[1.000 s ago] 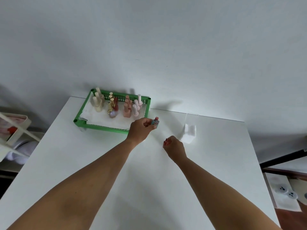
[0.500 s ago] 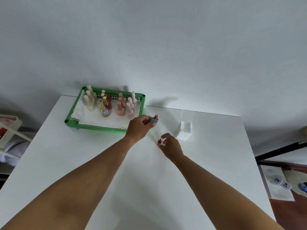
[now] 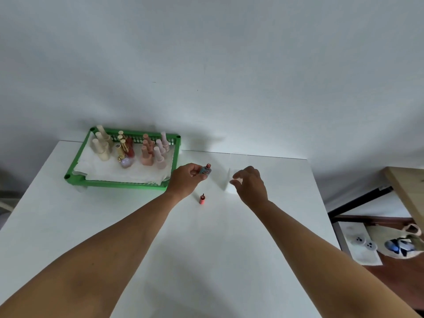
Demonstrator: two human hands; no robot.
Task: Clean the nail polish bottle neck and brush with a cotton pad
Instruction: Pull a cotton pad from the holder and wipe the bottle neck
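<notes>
My left hand grips a small open nail polish bottle with a blue label and a reddish neck, held just above the white table. The bottle's red cap with its dark brush stands alone on the table, brush pointing up, just below the bottle. My right hand hovers with fingers spread over a stack of white cotton pads in a clear holder, fingertips at the top pad. I cannot tell whether they touch it.
A green tray lined with white paper holds several nail polish bottles at the table's back left. A wall runs behind the table. At the right, beyond the table edge, are a wooden surface and floor items.
My right hand set the red cap with brush down on the table, let go, and moved right to the cotton pads. My left hand kept holding the bottle.
</notes>
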